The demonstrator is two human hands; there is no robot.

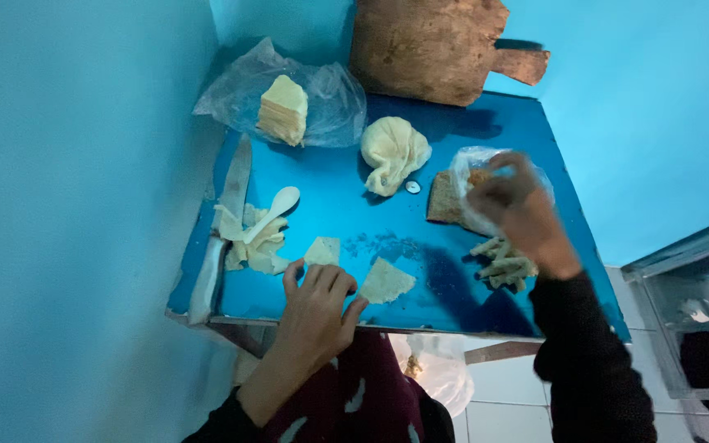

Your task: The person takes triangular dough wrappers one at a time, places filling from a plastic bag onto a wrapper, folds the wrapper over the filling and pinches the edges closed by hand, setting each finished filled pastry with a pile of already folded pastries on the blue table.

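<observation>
Your left hand point(315, 305) rests flat, fingers spread, beside a dough square point(385, 281); your right hand point(519, 215) fingers pinch inside the plastic bag point(471, 160).

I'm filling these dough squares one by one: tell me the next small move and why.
Probably bring the right hand with a pinch of filling from the plastic bag over to the dough square. The left hand is at that square's edge, it looks bare, and the right fingers are already in the bag.

Small blue table point(354, 221), knife point(221, 230), white spoon point(272, 212), dough ball point(393, 152), two dough squares point(385, 281), rolled pieces point(502, 264), wooden board point(428, 45)
</observation>
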